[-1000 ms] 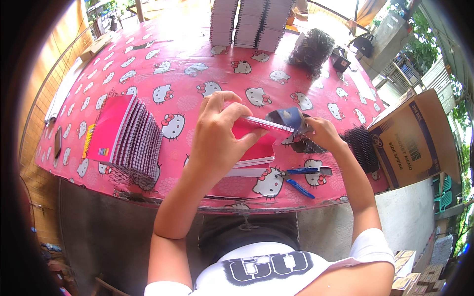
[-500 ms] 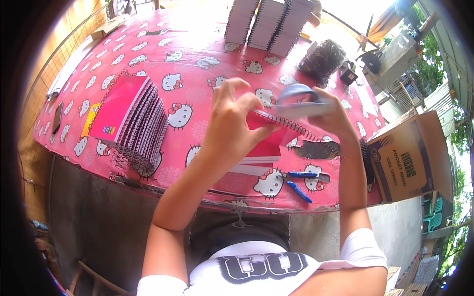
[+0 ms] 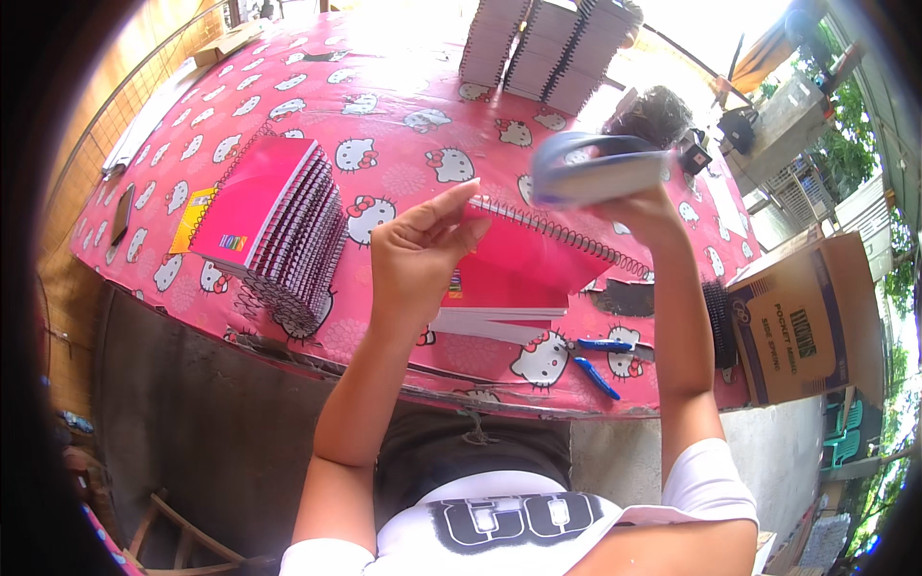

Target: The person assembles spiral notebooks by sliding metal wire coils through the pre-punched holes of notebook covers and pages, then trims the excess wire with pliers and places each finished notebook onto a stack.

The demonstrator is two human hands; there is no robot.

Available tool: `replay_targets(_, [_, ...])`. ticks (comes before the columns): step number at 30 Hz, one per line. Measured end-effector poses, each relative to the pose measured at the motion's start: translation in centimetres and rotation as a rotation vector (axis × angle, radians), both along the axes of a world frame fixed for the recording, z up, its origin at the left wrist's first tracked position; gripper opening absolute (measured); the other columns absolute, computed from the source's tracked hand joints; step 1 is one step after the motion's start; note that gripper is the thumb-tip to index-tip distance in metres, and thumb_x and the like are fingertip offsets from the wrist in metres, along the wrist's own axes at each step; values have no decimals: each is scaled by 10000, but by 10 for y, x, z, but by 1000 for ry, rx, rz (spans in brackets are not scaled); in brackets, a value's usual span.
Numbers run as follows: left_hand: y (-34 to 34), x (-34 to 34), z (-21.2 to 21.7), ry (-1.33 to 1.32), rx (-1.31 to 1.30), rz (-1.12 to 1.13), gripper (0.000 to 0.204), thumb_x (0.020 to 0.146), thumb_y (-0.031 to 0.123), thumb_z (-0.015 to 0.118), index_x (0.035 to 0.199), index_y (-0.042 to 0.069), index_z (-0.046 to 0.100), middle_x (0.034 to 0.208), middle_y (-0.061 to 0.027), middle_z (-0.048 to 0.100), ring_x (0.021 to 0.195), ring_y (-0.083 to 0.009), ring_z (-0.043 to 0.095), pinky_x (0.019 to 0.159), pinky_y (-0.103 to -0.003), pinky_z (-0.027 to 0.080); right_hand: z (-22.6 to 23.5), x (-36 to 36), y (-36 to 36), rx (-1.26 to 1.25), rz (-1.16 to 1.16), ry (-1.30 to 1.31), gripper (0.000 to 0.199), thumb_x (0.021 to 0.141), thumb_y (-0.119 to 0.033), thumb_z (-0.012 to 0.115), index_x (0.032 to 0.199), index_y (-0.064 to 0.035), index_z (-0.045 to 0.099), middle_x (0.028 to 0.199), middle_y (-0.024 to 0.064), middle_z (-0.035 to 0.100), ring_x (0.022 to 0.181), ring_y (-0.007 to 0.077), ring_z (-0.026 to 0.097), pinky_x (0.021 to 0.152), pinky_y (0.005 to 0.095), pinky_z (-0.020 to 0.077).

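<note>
1. Up above the desk (image 3: pixel 317 115), a pink spiral notebook (image 3: pixel 538 254) is held tilted, coil along its top edge.
2. Left hand (image 3: pixel 423 254) has a closed grip on its left edge.
3. Right hand (image 3: pixel 648 206) is clamped round a blurry blue-grey tool (image 3: pixel 595 168) by the coil.
4. Underneath lie more notebooks (image 3: pixel 499 317), with blue pliers (image 3: pixel 600 360) just beside them.
5. Further left sits a pink notebook stack (image 3: pixel 274 226).
</note>
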State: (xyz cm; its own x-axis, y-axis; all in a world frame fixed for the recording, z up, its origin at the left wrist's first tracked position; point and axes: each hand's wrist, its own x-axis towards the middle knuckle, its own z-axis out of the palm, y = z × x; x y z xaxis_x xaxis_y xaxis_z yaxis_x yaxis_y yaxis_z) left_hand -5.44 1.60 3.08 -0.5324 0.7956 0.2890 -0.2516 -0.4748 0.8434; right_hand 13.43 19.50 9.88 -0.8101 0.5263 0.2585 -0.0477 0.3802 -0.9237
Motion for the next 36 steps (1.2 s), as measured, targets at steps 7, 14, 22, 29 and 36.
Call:
replay_targets(7, [-3, -7, 3, 41, -65, -35, 338, 776, -133, 700, 1092, -19, 661, 959, -89, 709, 864, -126, 671, 748, -234, 566, -65, 40, 12, 743, -758, -711, 467, 693, -140, 737, 1127, -71, 578, 949, 197, 676, 931, 407, 640, 759, 476, 513])
replay_targets(14, [-23, 28, 33, 575, 394, 334, 228, 764, -111, 721, 936, 24, 659, 935, -92, 711, 921, -171, 671, 753, -278, 555, -111, 119, -60, 909, -737, -677, 554, 779, -186, 731, 1259, -35, 497, 1394, 201, 414, 1257, 414, 427, 1045, 484, 347])
replay_targets(22, [-37, 51, -22, 970, 141, 311, 264, 698, -79, 785, 919, 17, 678, 956, -130, 695, 853, -238, 668, 713, -316, 540, -130, 136, -155, 623, -506, -528, 541, 791, -213, 744, 1255, -19, 545, 1200, 172, 552, 1117, 354, 518, 979, 477, 388])
replay_targets(29, [-34, 54, -21, 974, 225, 357, 291, 684, -87, 788, 942, 4, 687, 940, -142, 695, 843, -250, 661, 682, -315, 542, -55, 67, -171, 612, -419, -170, 486, 794, -191, 733, 1221, -26, 568, 1127, 183, 567, 1035, 366, 544, 893, 454, 439])
replay_targets(36, [-41, 45, -19, 995, 323, 366, 284, 695, -97, 758, 952, 4, 694, 927, -124, 702, 834, -256, 663, 764, -381, 537, -67, 66, -155, -803, 47, -36, 357, 985, -269, 555, 1167, 33, 612, 878, 40, 657, 717, 78, 588, 630, 218, 447])
